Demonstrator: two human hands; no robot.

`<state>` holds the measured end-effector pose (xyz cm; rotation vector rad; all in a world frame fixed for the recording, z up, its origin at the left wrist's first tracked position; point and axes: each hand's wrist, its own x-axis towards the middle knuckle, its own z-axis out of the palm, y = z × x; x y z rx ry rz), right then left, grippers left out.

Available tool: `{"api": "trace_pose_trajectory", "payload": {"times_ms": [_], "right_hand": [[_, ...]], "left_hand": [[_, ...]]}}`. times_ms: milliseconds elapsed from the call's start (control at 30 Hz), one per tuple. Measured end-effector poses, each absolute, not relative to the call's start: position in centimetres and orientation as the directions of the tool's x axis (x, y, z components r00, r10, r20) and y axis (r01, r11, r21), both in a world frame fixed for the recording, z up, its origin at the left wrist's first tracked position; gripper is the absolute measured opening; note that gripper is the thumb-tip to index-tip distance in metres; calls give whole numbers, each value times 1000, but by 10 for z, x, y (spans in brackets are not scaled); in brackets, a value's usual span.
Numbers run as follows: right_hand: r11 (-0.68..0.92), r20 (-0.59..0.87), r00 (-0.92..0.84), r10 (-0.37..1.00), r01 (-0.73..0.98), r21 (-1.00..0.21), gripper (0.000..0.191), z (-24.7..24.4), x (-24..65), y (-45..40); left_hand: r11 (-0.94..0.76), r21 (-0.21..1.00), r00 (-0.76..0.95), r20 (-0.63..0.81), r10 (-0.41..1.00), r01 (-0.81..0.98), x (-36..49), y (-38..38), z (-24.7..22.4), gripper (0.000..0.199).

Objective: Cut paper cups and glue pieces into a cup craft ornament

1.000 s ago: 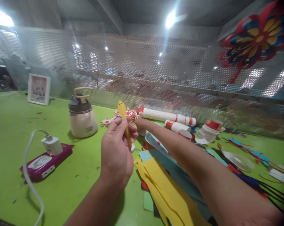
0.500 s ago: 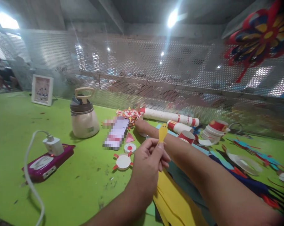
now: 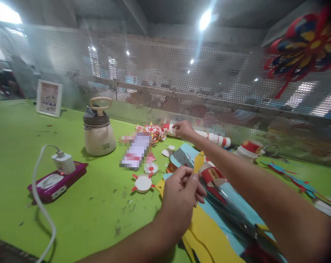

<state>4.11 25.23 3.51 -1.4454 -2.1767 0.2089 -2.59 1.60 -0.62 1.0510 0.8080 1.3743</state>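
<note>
My left hand [image 3: 180, 193] pinches a small yellow paper cutout [image 3: 199, 160] between thumb and fingers. It has a rounded head with two dark dots and stands upright. Below that hand lies yellow paper [image 3: 211, 237] with wavy cut edges. My right hand [image 3: 184, 130] is stretched across to the back, in front of a long red-and-white tube of joined paper cups [image 3: 216, 138]. Its fingers are loosely bent and apart, with nothing visible in them; whether they touch the tube I cannot tell. A round white paper piece with red tabs [image 3: 143, 183] lies left of my left hand.
A phone [image 3: 136, 150], a lidded bottle [image 3: 99, 137] and a purple power strip [image 3: 58, 182] with a white plug stand to the left. Paper cups [image 3: 249, 150] and cut blue paper [image 3: 233, 197] lie right. A perforated screen [image 3: 160, 80] bounds the table's back.
My right hand has moved up and right, from beside the red-and-white paper decorations to the cup tube. My left hand has shifted slightly right and down with the yellow cutout. Papers below it have shifted.
</note>
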Motion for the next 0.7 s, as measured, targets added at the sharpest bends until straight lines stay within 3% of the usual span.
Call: {"api": "trace_pose_trajectory", "payload": {"times_ms": [167, 333, 433, 533, 700], "right_hand": [[387, 342, -201, 918, 647, -657, 18, 60, 105, 173], [366, 330, -159, 930, 455, -812, 10, 41, 152, 65], [298, 277, -141, 950, 156, -942, 8, 23, 163, 23], [272, 268, -99, 958, 31, -962, 7, 10, 168, 3], [391, 390, -38, 920, 37, -920, 5, 0, 173, -4]], "left_hand": [[-46, 901, 83, 91, 992, -431, -25, 17, -8, 7], [99, 881, 137, -40, 990, -462, -20, 18, -15, 4], [153, 905, 223, -66, 973, -397, -16, 17, -21, 6], [160, 919, 284, -56, 957, -359, -13, 17, -27, 11], [190, 927, 352, -68, 933, -324, -8, 14, -24, 8]]}}
